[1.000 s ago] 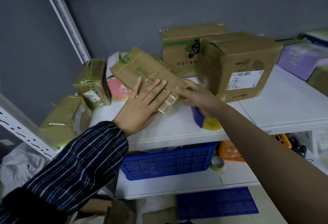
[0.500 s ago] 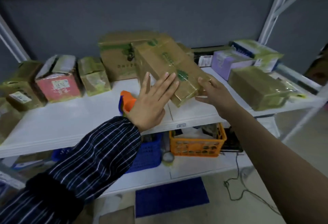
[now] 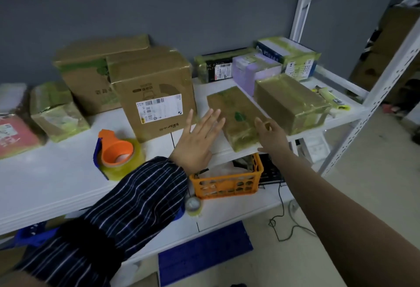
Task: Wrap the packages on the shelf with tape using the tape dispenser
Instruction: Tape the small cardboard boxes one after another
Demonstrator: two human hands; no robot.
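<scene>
The left hand [image 3: 197, 137], in a dark striped sleeve [image 3: 127, 209], is released: its fingers are straight and spread, palm down over the white shelf [image 3: 56, 184]. The right hand [image 3: 271, 137] is bare-armed and loosely relaxed, grasping nothing. Whether its fingertips touch anything cannot be told.

Between the two hands lies a flat taped package [image 3: 234, 114], brown with a green printed mark. It rests on the shelf near the front edge. Just right of it sits a brick-shaped taped package [image 3: 292, 102].

Left of the left hand lies the tape dispenser [image 3: 116, 156], blue-framed with an orange core and a yellowish roll. Behind it stands a large carton [image 3: 154, 91] bearing a white shipping label with barcodes. Its small print and the printed characters below are unreadable. A second carton [image 3: 91, 70] stands behind that one.

Further back are a black box [image 3: 216, 69] with a barcode sticker and partly legible "FOCUS", a purple box [image 3: 252, 70] and a blue-and-white box [image 3: 293, 58]. On the lower shelf sits an orange basket [image 3: 227, 181].
</scene>
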